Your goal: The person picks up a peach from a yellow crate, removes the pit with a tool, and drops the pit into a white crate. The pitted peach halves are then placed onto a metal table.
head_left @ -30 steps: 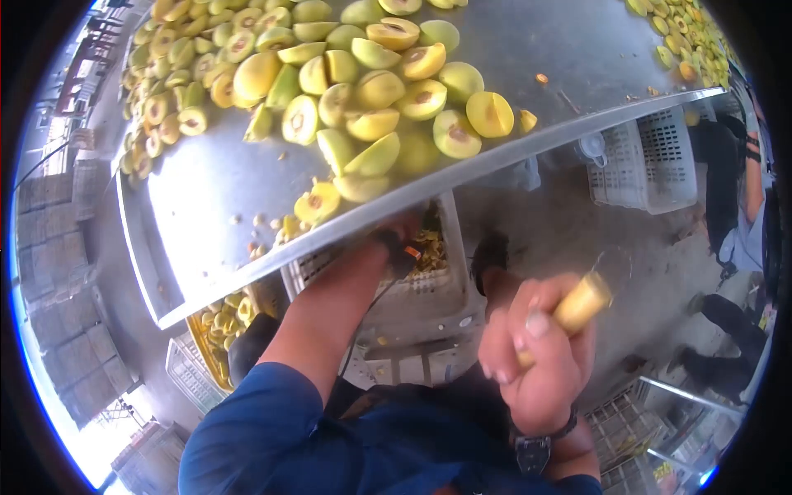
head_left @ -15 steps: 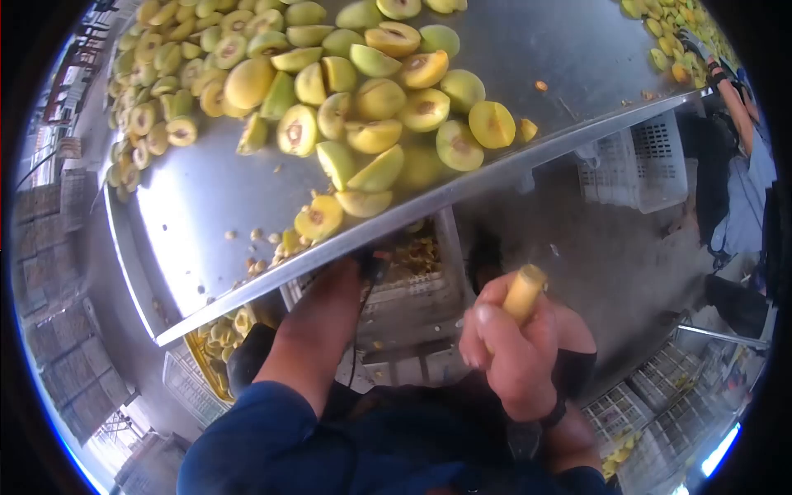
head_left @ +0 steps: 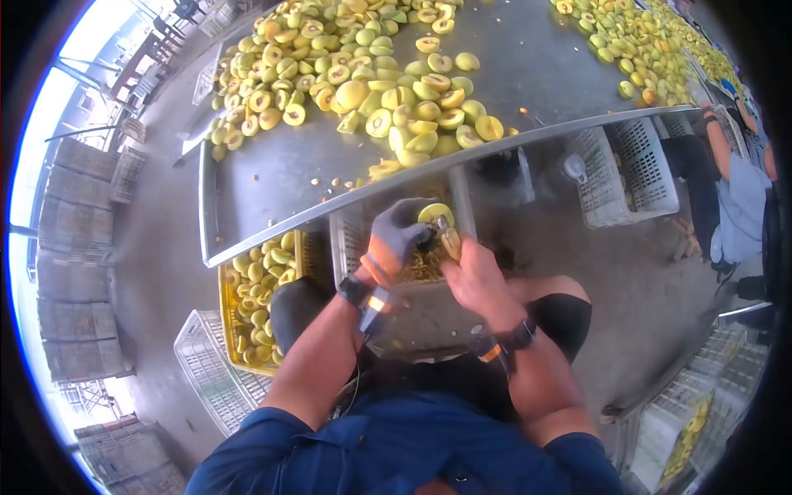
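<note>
My left hand (head_left: 394, 235), in a grey glove with an orange cuff, is closed around a yellow-green peach half (head_left: 433, 211), its cut face up. My right hand (head_left: 481, 276) is bare and grips a pitting tool (head_left: 450, 239) by its light wooden handle. The tool's metal end meets the fruit's cut face near the centre; its exact tip is hard to make out. Both hands are in front of the table edge, above a white crate (head_left: 339, 247) with yellowish scraps inside.
A metal table (head_left: 272, 186) carries heaps of peach halves (head_left: 355, 91), with a raised rim along its front. At lower left stand a yellow crate (head_left: 225, 318) of halves and a white crate (head_left: 198, 355). Another person (head_left: 734, 206) works at far right beside white crates (head_left: 606, 186).
My left hand has come out from beneath the table edge and now shows a peach half. My right hand has moved forward and left, bringing the tool to the fruit. The view has shifted.
</note>
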`<state>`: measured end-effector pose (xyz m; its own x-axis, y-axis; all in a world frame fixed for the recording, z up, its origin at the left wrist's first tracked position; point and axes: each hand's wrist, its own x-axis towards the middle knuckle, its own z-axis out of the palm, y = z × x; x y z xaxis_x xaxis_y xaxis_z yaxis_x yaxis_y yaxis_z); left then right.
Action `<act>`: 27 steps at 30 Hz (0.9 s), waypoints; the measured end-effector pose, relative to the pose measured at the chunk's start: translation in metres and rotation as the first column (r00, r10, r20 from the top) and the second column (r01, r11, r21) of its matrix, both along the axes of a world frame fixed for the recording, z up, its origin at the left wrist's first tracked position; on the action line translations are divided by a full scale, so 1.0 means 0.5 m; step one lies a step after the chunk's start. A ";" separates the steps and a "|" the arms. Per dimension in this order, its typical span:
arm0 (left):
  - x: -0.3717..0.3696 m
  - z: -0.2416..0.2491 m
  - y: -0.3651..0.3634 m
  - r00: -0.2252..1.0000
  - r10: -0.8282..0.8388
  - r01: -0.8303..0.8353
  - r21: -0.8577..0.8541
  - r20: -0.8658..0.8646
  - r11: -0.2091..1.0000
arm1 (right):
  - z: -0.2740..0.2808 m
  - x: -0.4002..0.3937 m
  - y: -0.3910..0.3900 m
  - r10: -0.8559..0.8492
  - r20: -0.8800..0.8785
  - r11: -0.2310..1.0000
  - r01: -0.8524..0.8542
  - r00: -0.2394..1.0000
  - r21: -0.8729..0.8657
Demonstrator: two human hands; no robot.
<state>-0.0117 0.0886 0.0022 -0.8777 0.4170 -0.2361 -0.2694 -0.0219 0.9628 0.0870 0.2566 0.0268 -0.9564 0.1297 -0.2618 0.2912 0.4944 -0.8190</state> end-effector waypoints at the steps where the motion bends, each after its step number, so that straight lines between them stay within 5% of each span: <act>1: 0.012 0.005 -0.001 0.998 0.041 -0.043 -0.050 -0.043 0.998 | 0.007 0.004 -0.006 0.019 0.013 0.999 -0.020 1.000 0.028; 7: 0.060 0.037 -0.010 0.973 0.199 -0.214 -0.124 -0.120 0.969 | 0.002 0.017 -0.028 0.096 -0.063 0.993 -0.091 0.993 0.068; 13: 0.069 0.037 -0.028 0.895 0.141 -0.269 -0.260 -0.423 0.928 | -0.024 -0.001 -0.039 0.177 -0.236 0.919 -0.246 0.956 -0.308; 16: 0.069 0.019 -0.028 0.811 0.067 -0.368 -0.418 -0.581 0.830 | -0.050 0.005 -0.074 0.060 -0.192 0.997 -0.067 0.980 -0.030; 19: 0.069 0.020 -0.018 0.835 0.197 -0.387 -0.295 -0.513 0.874 | -0.031 -0.007 -0.071 0.060 -0.114 0.995 -0.051 0.992 0.082; 27: 0.057 0.022 -0.022 0.876 0.278 -0.375 -0.196 -0.394 0.906 | -0.027 -0.018 -0.068 0.086 -0.193 0.995 -0.077 0.977 0.058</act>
<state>0.0170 0.0775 0.0130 -0.9969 0.0585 0.0518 0.0631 0.2130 0.9750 0.0781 0.2228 0.0132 -0.9963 0.0574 -0.0647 0.0856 0.5519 -0.8295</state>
